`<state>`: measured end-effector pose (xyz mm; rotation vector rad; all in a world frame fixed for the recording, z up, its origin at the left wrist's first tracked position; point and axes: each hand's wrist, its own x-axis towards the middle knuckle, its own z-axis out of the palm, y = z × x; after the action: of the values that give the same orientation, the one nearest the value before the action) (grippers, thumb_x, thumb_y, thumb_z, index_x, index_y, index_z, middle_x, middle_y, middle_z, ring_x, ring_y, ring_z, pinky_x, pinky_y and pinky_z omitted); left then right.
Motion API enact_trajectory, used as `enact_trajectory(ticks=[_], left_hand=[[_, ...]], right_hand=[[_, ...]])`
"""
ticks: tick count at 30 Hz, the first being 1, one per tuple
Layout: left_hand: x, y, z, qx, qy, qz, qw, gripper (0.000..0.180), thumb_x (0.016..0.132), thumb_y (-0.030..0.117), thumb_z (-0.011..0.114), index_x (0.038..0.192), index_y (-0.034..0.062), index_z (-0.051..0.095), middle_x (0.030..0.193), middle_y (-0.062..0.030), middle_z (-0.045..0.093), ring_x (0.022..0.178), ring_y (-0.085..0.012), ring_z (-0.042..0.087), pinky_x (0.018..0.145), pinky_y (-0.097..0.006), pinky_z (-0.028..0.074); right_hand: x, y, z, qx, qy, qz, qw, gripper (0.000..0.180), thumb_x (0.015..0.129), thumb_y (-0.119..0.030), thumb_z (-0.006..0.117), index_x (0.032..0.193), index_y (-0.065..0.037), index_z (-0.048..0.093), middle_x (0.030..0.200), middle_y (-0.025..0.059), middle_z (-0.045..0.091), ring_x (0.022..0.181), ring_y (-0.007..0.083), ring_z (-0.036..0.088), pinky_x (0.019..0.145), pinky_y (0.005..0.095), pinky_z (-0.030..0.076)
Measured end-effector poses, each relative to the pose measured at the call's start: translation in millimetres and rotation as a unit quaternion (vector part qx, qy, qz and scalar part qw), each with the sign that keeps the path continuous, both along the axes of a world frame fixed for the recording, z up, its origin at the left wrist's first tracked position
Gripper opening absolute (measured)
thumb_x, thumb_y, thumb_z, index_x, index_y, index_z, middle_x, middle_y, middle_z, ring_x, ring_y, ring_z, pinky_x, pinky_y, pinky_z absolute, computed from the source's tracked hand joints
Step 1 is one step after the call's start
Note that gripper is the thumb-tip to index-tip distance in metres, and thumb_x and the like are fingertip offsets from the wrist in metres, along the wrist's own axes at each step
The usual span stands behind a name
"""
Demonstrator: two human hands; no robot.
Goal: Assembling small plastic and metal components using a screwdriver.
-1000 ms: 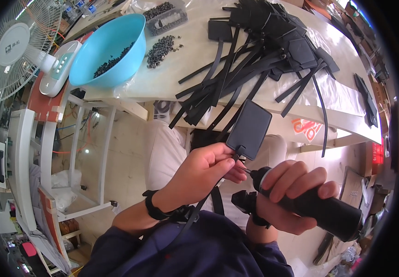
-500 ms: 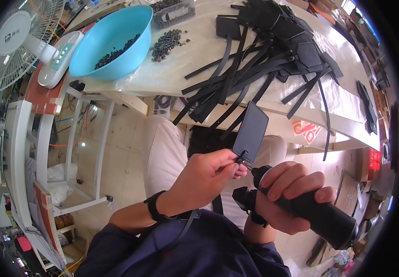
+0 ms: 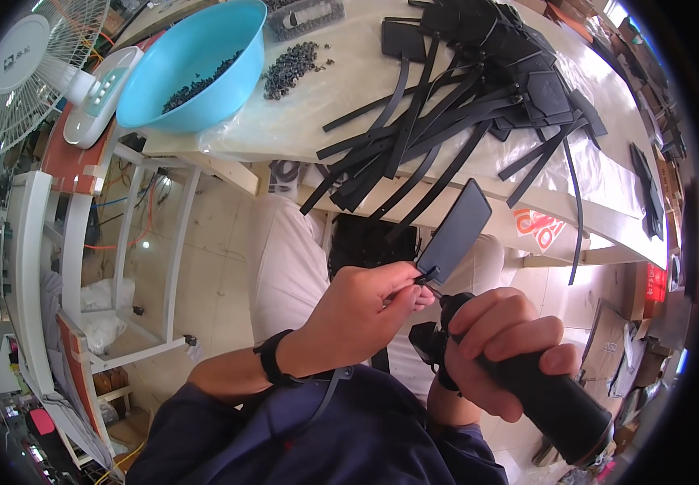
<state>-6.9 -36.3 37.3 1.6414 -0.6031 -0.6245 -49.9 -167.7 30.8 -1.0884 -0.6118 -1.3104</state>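
My left hand pinches a flat black tag-like piece by its narrow end, where a small dark fitting sits. The piece's panel tilts up and to the right, away from my fingers. My right hand is wrapped around a black cylindrical electric screwdriver, whose bit points at the fitting beside my left fingertips. Whether the bit sits in a screw is too small to tell. Beyond, a pile of similar black pieces with long straps covers part of the table, several straps hanging over its front edge.
A blue basin with small dark parts stands at the table's left, next to a heap of small dark fasteners and a clear plastic container. Far left are a white fan and a white metal frame.
The black piece has swung to the right and shows more edge-on. My right hand and the screwdriver have shifted slightly, the tool's rear end lower and to the left.
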Motion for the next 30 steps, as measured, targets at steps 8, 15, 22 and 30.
enact_trajectory(ticks=[8,15,22,30], left_hand=[[-0.5,0.2,-2.5,0.014,-0.001,0.007,1.000,0.013,0.091,0.003,0.055,0.096,-0.0064,0.063,0.087,-0.0120,0.071,0.083,-0.0140,0.069,0.072,-0.024,0.054],[-0.1,-0.3,-7.4,0.008,0.001,-0.016,1.000,0.014,0.091,0.003,0.054,0.098,-0.0060,0.062,0.083,-0.0107,0.070,0.080,-0.0138,0.069,0.069,-0.025,0.053],[28.1,-6.7,-7.6,0.232,-0.269,-0.077,0.932,0.026,0.087,0.008,0.058,0.110,-0.0029,0.059,0.076,-0.0207,0.064,0.070,-0.0301,0.066,0.060,-0.034,0.051],[67.2,-14.9,43.8,0.160,-0.365,0.061,0.915,0.015,0.087,0.013,0.062,0.095,0.0014,0.066,0.068,-0.0159,0.062,0.058,-0.0249,0.064,0.054,-0.031,0.047]], right_hand=[[3.3,-0.6,-3.2,-0.048,-0.036,0.025,0.998,0.052,0.085,-0.038,0.070,0.107,-0.007,0.033,0.075,0.0109,0.053,0.049,0.0203,0.055,0.040,0.0316,0.050],[1.6,-0.1,-3.0,-0.040,-0.021,0.011,0.999,0.051,0.083,-0.042,0.071,0.107,-0.010,0.039,0.073,0.0051,0.049,0.046,0.0147,0.053,0.038,0.0273,0.049],[-7.2,-2.2,-6.8,-0.002,0.078,-0.016,0.997,0.051,0.084,-0.040,0.070,0.104,-0.009,0.034,0.075,0.0092,0.052,0.052,0.0193,0.056,0.044,0.0309,0.049],[-17.0,-17.2,-8.1,0.074,0.076,-0.067,0.992,0.050,0.087,-0.045,0.065,0.110,-0.010,0.039,0.077,0.0051,0.047,0.049,0.0138,0.046,0.042,0.0277,0.044]])
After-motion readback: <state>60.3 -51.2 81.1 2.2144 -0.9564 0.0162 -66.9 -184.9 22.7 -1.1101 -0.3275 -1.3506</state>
